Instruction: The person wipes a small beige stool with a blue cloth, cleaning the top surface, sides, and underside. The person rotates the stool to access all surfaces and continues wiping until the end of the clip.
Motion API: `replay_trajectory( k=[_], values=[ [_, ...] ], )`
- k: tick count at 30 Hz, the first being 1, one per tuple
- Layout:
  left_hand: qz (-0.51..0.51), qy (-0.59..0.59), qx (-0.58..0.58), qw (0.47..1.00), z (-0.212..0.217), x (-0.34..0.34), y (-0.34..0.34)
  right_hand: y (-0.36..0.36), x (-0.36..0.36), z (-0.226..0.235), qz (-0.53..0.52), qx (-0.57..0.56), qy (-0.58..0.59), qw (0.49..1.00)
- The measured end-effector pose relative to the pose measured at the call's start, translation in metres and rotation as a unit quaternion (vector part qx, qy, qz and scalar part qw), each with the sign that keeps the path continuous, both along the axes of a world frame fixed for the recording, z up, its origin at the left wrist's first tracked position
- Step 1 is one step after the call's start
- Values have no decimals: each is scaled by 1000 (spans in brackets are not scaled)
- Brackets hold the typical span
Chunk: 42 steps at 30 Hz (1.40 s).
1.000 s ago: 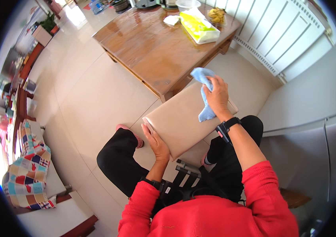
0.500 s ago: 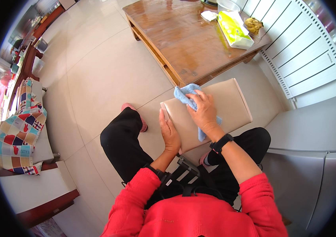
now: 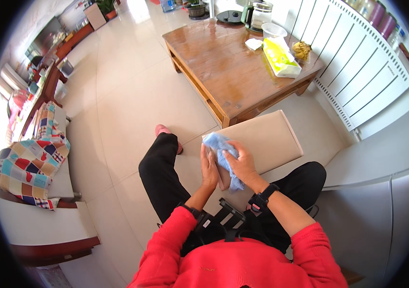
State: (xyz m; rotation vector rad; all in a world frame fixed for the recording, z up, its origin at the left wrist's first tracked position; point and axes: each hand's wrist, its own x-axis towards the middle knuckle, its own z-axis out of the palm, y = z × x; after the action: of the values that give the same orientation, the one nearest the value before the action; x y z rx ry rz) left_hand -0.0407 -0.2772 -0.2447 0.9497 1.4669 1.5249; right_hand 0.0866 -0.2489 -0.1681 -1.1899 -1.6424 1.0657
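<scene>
A beige box-like stool point(image 3: 267, 139) with pinkish edges lies between my knees, its upper face toward me. My right hand point(image 3: 241, 162) is closed on a light blue cloth point(image 3: 219, 144) and presses it to the stool's left part. The cloth is bunched under the fingers, and its tail hangs toward the near edge. My left hand point(image 3: 209, 168) lies with straight fingers flat along the stool's left end, close beside the cloth.
Beyond the stool stands a low wooden table point(image 3: 214, 62) with a tissue pack point(image 3: 280, 57), a clear plastic bowl point(image 3: 274, 30) and a glass pitcher point(image 3: 261, 17). A white radiator point(image 3: 358, 62) is at the right. A grey cabinet-like surface point(image 3: 358, 221) stands near my right knee.
My right hand has moved the cloth left and nearer, to the stool's left end. My left hand stays at that end. The view has shifted, showing more of the table's far side.
</scene>
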Motion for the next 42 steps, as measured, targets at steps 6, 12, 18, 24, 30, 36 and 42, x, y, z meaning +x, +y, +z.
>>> replay_trajectory(
  k=[6, 12, 18, 24, 30, 36, 42],
  values=[
    [-144, -32, -13, 989, 67, 2, -37, -39, -1, 20, 93, -200, 251, 942],
    [50, 98, 55, 992, 76, -33, -17, -4, 57, 30, 20, 78, -50, 995],
    [-47, 289, 41, 955, 49, -48, 32, 74, 153, -1, -160, 215, -372, 889],
    [-89, 495, 41, 864, 44, -18, -6, 104, 186, -30, -180, -164, -377, 893],
    [-149, 542, 38, 826, 60, 2, -57, 102, 189, -20, -155, -172, -366, 901],
    [-208, 620, 47, 755, 75, 5, -45, 99, 186, -13, -170, -164, -355, 904],
    [-187, 651, 68, 733, 72, 17, 27, 95, 187, -14, -175, -150, -322, 918]
  ],
)
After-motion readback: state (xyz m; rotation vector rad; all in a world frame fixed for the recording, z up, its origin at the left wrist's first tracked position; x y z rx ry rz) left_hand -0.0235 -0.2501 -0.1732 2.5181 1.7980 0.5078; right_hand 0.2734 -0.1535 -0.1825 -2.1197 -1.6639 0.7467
